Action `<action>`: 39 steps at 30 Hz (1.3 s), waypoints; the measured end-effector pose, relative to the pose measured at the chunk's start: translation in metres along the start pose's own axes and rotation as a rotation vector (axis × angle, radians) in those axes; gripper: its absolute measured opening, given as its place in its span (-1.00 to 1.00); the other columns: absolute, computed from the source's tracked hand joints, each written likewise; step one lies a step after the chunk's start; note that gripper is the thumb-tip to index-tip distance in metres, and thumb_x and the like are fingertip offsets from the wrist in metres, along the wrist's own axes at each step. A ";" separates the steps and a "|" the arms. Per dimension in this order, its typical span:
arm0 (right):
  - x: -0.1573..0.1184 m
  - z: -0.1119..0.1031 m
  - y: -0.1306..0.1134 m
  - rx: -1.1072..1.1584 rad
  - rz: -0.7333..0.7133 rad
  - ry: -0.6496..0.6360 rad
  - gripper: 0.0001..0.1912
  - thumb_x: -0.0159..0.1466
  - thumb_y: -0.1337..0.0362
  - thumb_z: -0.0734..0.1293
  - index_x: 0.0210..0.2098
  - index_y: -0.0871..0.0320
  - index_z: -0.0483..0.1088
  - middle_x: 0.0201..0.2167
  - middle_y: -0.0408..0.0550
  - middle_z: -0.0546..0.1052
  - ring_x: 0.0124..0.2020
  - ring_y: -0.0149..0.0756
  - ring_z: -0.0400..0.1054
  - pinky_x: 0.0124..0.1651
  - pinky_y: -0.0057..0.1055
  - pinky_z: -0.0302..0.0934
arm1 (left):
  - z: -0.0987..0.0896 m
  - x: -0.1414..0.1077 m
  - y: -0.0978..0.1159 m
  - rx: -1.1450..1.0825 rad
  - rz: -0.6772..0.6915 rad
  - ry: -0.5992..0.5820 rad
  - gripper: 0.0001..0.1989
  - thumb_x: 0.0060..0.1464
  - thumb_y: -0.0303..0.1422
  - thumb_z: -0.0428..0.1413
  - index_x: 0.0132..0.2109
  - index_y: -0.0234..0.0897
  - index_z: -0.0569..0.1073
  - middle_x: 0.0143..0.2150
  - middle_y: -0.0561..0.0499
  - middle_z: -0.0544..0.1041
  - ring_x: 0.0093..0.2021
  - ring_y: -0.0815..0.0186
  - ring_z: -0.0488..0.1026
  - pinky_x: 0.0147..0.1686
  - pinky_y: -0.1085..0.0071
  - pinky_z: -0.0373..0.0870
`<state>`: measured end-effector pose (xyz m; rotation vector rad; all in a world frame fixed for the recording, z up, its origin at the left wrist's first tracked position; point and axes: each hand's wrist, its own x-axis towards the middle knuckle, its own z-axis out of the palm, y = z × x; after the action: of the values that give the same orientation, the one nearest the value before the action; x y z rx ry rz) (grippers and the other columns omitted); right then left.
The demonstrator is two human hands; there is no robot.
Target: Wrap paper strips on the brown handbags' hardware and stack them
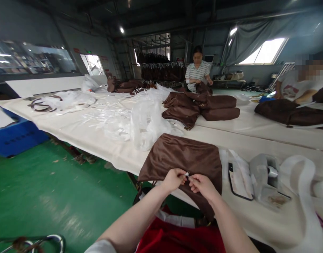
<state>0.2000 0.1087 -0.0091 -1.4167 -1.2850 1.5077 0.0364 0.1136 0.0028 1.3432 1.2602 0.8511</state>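
Observation:
A dark brown bag [182, 154] lies flat at the near edge of the long table, its lower part hanging over the side. Over its front, my left hand [175, 180] pinches a small white piece [187, 174] between thumb and fingertips. My right hand [201, 184] is closed close beside it, fingertips at the same white piece. The two hands nearly meet. What the white piece is attached to is too small to tell.
The cream tabletop [98, 140] holds crumpled white wrapping [145, 123], stacked brown bags [219, 107], a phone-like flat item [240, 181], a clear container [267, 175] and a white strip [304, 182]. Two people work across the table. A blue crate [19, 137] stands left.

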 end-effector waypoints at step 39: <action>-0.006 0.022 -0.002 0.643 0.052 -0.027 -0.62 -0.08 0.10 0.53 -0.58 0.21 0.32 -0.67 -0.26 0.27 -0.73 -0.62 -0.03 -0.69 -0.55 -0.30 | 0.017 -0.017 0.001 0.156 0.052 0.140 -0.65 0.18 -0.25 -0.05 -0.45 -0.31 0.46 -0.51 -0.01 0.54 -0.54 0.37 0.43 -0.51 0.51 0.34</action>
<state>0.1789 0.0991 -0.0070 -1.0091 -0.6749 1.7656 0.0501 0.0938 0.0035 1.4659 1.4299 0.9120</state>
